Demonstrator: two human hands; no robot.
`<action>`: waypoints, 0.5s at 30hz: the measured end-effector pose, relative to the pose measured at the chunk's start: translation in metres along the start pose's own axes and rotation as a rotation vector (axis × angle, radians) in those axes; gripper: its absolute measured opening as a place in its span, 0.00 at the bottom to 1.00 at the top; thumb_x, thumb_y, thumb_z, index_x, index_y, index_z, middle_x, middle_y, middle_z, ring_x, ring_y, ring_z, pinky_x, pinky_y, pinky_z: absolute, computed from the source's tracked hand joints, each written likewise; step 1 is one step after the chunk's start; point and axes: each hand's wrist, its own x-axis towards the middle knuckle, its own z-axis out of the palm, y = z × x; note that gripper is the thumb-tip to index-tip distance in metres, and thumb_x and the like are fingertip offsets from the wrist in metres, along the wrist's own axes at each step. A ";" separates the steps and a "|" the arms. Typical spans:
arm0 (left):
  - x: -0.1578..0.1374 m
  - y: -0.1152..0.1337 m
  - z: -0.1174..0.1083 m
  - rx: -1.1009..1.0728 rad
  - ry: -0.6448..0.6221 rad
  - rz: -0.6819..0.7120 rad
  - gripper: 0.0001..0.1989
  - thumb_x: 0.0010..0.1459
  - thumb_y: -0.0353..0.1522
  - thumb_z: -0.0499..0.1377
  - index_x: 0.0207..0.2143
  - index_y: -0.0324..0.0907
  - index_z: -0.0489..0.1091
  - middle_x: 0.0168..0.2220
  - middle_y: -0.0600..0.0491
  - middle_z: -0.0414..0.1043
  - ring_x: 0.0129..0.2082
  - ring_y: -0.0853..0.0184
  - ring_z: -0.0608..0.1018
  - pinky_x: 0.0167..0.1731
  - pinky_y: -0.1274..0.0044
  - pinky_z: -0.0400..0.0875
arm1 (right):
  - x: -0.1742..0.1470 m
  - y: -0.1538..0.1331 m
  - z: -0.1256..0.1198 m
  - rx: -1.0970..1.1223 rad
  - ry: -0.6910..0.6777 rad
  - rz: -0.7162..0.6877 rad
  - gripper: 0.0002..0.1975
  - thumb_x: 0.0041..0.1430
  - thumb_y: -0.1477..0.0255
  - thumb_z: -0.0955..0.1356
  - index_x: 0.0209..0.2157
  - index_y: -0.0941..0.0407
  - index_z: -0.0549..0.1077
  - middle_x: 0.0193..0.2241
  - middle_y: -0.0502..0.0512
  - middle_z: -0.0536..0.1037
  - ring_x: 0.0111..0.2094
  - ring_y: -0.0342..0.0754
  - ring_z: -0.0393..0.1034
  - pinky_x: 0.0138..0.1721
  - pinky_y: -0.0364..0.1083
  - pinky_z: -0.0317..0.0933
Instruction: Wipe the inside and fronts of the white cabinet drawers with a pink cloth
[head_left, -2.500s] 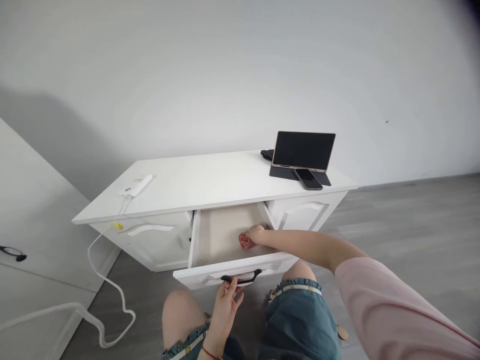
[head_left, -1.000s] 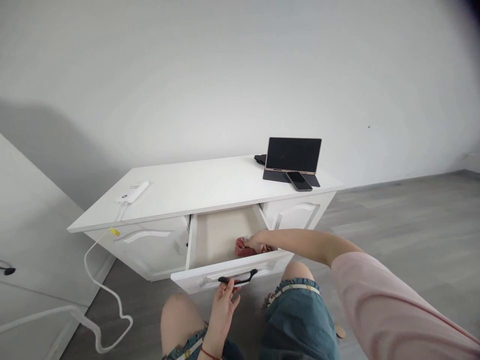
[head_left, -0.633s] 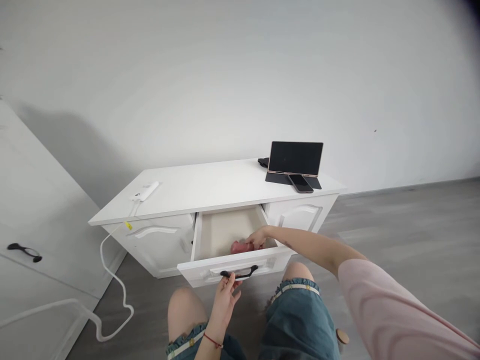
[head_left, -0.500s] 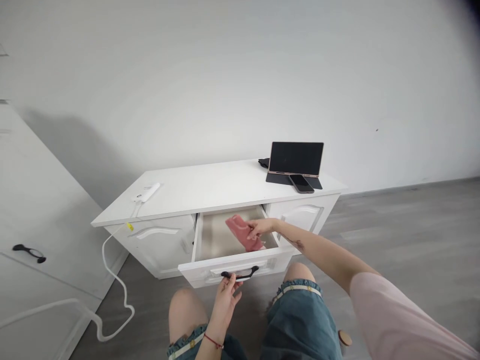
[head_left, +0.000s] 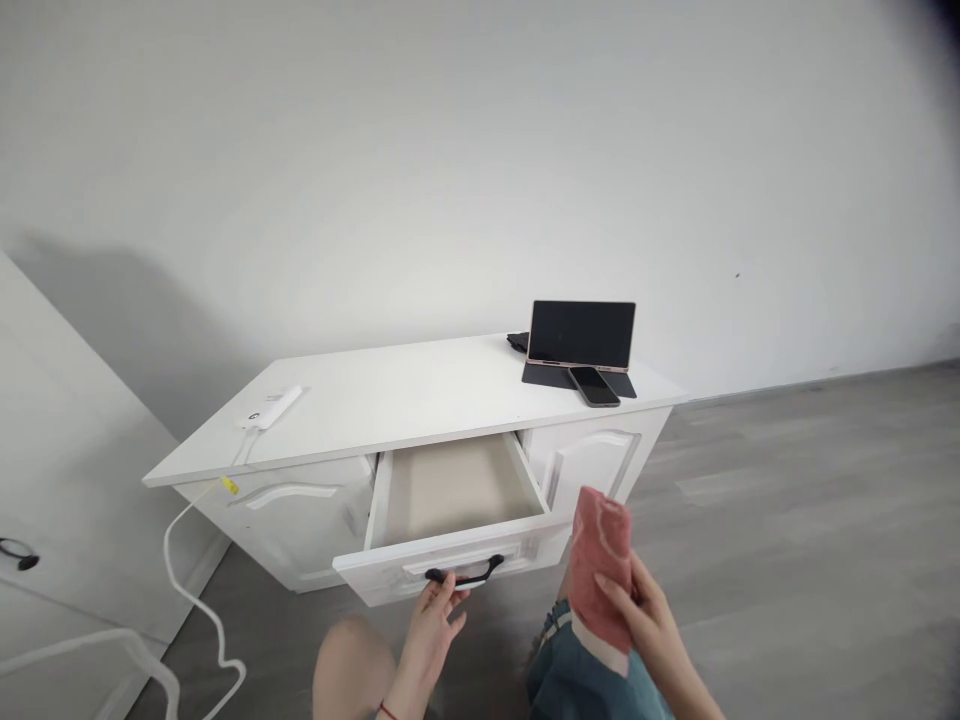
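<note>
My right hand [head_left: 646, 612] grips a folded pink towel [head_left: 601, 565] with a pale band at its lower edge. The towel is held upright, to the right of the pulled-out white drawer [head_left: 442, 548] and above my knee. Pinched between the thumb and fingers of my left hand [head_left: 429, 632] is the left part of the black drawer handle [head_left: 480, 577]. The beige bottom of the drawer shows between its white walls.
On the white cabinet [head_left: 390, 385] stand a tablet [head_left: 581, 333], a phone [head_left: 594, 386] and a black item [head_left: 517, 342] behind. A white power strip [head_left: 274, 408] lies left, its cord [head_left: 196, 600] hanging down. Another white cabinet [head_left: 67, 430] stands at left.
My right hand has lifted the towel out of the drawer and brought it right and toward me. My left hand stays on the handle. The view has shifted slightly.
</note>
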 end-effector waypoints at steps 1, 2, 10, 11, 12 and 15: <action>0.001 0.003 0.002 -0.002 0.003 -0.007 0.18 0.36 0.37 0.75 0.23 0.42 0.69 0.34 0.50 0.76 0.37 0.61 0.78 0.54 0.55 0.61 | -0.006 0.005 0.003 -0.085 0.001 -0.063 0.17 0.53 0.57 0.70 0.42 0.51 0.78 0.36 0.59 0.78 0.37 0.55 0.74 0.37 0.52 0.71; 0.002 0.005 0.003 -0.002 0.009 -0.015 0.18 0.36 0.36 0.75 0.23 0.42 0.70 0.33 0.50 0.76 0.37 0.61 0.78 0.55 0.54 0.61 | -0.008 0.009 0.007 -0.179 0.004 -0.132 0.16 0.55 0.58 0.69 0.43 0.50 0.78 0.36 0.60 0.76 0.37 0.54 0.74 0.36 0.52 0.71; -0.001 -0.002 0.008 -0.099 0.018 0.013 0.17 0.38 0.36 0.75 0.28 0.43 0.72 0.35 0.53 0.77 0.34 0.64 0.79 0.48 0.65 0.67 | 0.006 0.016 0.067 -0.594 0.087 -0.349 0.20 0.64 0.66 0.61 0.52 0.55 0.75 0.34 0.58 0.72 0.26 0.48 0.70 0.28 0.48 0.67; -0.002 -0.004 0.010 -0.118 0.026 0.020 0.16 0.40 0.36 0.74 0.29 0.44 0.72 0.34 0.54 0.77 0.33 0.65 0.79 0.46 0.67 0.67 | 0.004 0.014 0.077 -0.600 0.091 -0.364 0.20 0.64 0.67 0.61 0.51 0.56 0.76 0.34 0.58 0.72 0.26 0.48 0.70 0.28 0.47 0.67; -0.003 -0.007 0.011 -0.135 0.034 0.027 0.15 0.41 0.35 0.74 0.29 0.44 0.72 0.33 0.55 0.77 0.32 0.66 0.79 0.45 0.69 0.68 | 0.000 0.012 0.086 -0.604 0.083 -0.383 0.20 0.64 0.69 0.60 0.52 0.56 0.76 0.35 0.58 0.72 0.27 0.48 0.70 0.29 0.47 0.67; -0.003 -0.012 0.013 -0.184 0.034 0.051 0.12 0.45 0.32 0.72 0.29 0.44 0.71 0.31 0.56 0.76 0.31 0.68 0.79 0.41 0.73 0.69 | -0.013 -0.002 0.111 -0.625 -0.019 -0.438 0.21 0.63 0.73 0.59 0.54 0.53 0.75 0.42 0.61 0.75 0.32 0.49 0.74 0.31 0.46 0.68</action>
